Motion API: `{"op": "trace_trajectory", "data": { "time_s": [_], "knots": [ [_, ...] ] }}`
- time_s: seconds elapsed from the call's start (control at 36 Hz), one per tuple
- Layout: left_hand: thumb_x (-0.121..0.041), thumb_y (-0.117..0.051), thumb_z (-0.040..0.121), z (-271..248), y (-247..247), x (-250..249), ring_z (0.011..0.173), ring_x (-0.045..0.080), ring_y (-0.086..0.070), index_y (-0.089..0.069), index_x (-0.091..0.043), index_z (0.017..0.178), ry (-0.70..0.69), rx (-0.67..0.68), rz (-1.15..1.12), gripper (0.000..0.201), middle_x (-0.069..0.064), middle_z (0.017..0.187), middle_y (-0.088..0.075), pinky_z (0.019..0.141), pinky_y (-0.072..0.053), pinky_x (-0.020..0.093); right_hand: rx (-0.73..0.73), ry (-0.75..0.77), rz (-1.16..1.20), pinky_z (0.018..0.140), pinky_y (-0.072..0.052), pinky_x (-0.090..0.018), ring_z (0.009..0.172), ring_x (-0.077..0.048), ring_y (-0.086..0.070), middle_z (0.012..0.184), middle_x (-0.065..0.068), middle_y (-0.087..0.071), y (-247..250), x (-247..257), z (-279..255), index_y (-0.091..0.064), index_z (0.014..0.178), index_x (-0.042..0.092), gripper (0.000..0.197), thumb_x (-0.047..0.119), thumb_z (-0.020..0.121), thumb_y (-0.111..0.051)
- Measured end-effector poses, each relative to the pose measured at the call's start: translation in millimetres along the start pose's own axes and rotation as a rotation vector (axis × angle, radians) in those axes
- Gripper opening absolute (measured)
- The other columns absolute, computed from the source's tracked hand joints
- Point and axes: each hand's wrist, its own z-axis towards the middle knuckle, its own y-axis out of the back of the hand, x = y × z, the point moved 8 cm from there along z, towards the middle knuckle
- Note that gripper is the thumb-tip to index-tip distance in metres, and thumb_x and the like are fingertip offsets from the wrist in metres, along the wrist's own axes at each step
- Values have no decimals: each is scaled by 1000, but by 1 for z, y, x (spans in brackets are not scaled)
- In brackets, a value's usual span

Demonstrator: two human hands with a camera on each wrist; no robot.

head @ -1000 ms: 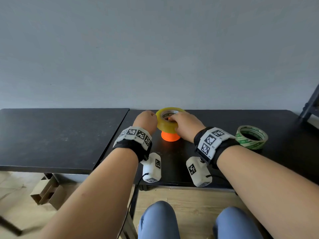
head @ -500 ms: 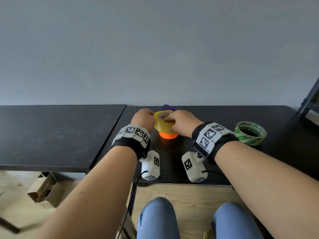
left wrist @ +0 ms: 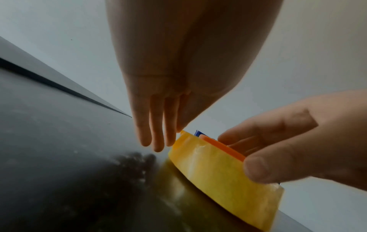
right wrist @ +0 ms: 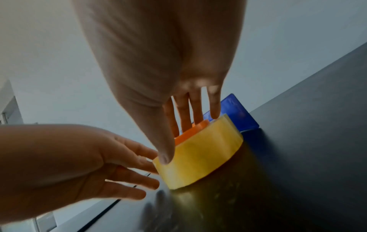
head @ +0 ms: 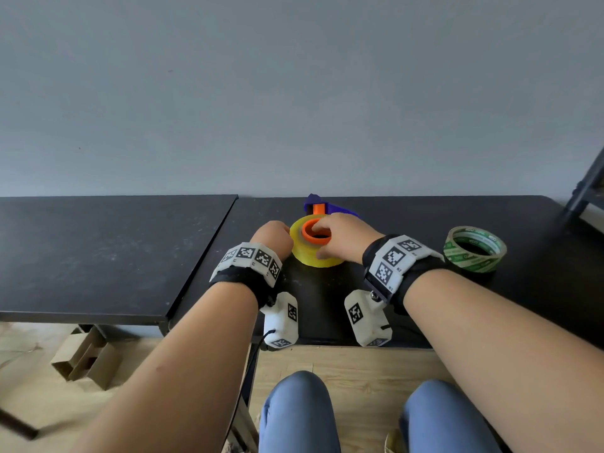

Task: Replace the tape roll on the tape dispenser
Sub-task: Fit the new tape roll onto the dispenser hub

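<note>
A yellow tape roll lies flat on the black table, round an orange hub whose rim shows above it. Behind them stands the blue dispenser body, partly hidden by my hand. My right hand pinches the yellow roll: its thumb presses the outer side and its fingers reach into the orange hub. My left hand stays open, with straight fingers against the left side of the roll.
A green-printed tape roll lies flat on the table to the right. A second black table adjoins on the left with a narrow gap. A dark frame leg stands at far right. Cardboard lies on the floor below.
The yellow roll has gone down over the orange hub, from perched on top of it to flat on the table. Both hands followed it down; the blue dispenser body now shows behind.
</note>
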Motion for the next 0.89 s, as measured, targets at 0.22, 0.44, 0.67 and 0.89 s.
{"op": "trace_trajectory", "data": {
  "time_s": [0.22,0.44,0.67,0.89],
  "knots": [
    [-2,-50,91,1,0,5,111,33,-62,-62,-2,120,47,1,-216,31,17,121,-65,99,-50,45,-28,-25,-119,99,-45,-37,117,-27,-53,127,-2,-58,-16,-1,4,-53,133,24,50,29,85,-69],
    [-11,-38,96,7,0,4,97,35,-68,-65,-13,100,32,-100,-466,27,18,106,-70,88,-56,48,-9,-106,88,104,-43,-36,125,-28,-49,137,-3,-51,-11,-22,9,-49,138,24,57,25,84,-70],
    [-16,-37,101,23,-16,-16,75,27,-63,-59,1,105,82,49,-634,28,14,99,-64,65,-54,32,-119,-123,413,99,-37,-24,128,-24,-49,139,-3,-53,13,-49,8,-53,139,19,58,13,84,-71],
    [-14,-41,100,41,-12,-50,82,27,-65,-60,-7,83,20,36,-940,27,17,93,-64,81,-55,40,-166,-113,628,101,-50,-40,114,-22,-62,124,-4,-67,28,-67,9,-64,129,19,53,10,78,-77]
  ]
}}
